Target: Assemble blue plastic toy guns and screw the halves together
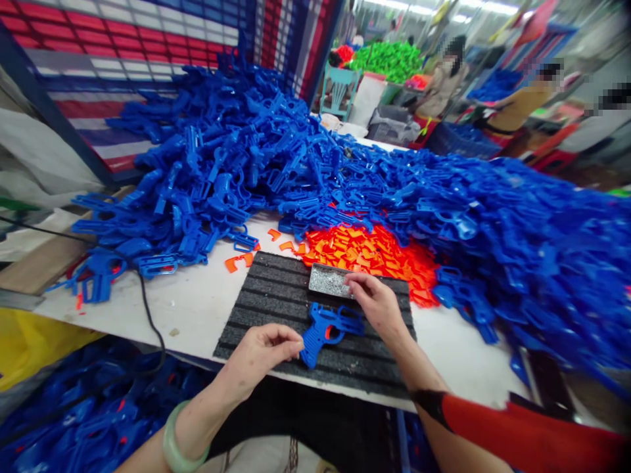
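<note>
I do best to brace the blue toy gun (pixel 314 338) on the mat (pixel 269 299) with my left hand (pixel 256 358), pinched narrow at its grip, my right hand (pixel 378 304), hold unclear, working lightly at the tray (pixel 328 295).

A blue toy pistol (pixel 314 338) shows an orange trigger (pixel 328 332) against a black-striped charcoal mat (pixel 266 295) on a white counter (pixel 197 312); far left, red, white and blue striped sheeting (pixel 111 154); near left, a pale green bangle (pixel 172 440).
</note>
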Tool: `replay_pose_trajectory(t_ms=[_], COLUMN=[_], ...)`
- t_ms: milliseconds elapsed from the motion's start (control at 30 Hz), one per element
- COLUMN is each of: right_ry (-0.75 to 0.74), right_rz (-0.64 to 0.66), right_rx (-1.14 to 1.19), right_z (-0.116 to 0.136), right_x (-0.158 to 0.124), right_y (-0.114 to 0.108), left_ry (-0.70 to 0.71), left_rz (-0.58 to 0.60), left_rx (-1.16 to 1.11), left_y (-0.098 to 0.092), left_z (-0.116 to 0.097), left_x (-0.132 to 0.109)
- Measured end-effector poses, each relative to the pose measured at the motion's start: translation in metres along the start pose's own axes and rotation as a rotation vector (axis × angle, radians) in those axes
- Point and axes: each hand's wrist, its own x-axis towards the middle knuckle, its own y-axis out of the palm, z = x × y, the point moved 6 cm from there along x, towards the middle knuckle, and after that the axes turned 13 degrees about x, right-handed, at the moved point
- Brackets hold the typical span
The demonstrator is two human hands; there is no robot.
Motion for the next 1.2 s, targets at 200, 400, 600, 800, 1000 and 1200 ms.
replay_pose_trajectory(t_ms=[200, 400, 600, 800, 1000, 1200], right_ry=[-0.114, -0.652, -0.713, -0.727, -0.693, -0.674], right_rz=[0.168, 0.379, 0.345, 0.324, 0.336, 0.215], right_rx=[0.099, -0.161, -0.327, -0.340, -0.342, -0.393], right_z=[0.015, 0.039, 0.022, 0.018, 0.015, 0.019], right_x=[-0.031, -0.061, -0.076, -0.078, -0.079, -0.055], right_y=[0.007, 0.028, 0.043, 0.047, 0.050, 0.021], left_ry=[0.075, 0.000, -0.026, -0.027, -0.023, -0.050], left_rz=[-0.057, -0.022, -0.048, -0.057, -0.052, -0.076], left_rx=[0.067, 0.065, 0.100, 0.146, 0.114, -0.016], left_y=[-0.004, 0.000, 0.000, -0.001, -0.001, -0.001], left_z=[-0.002, 0.006, 0.010, 0.009, 0.013, 0.024], left_x=[-0.004, -0.008, -0.014, -0.019, -0.019, -0.015])
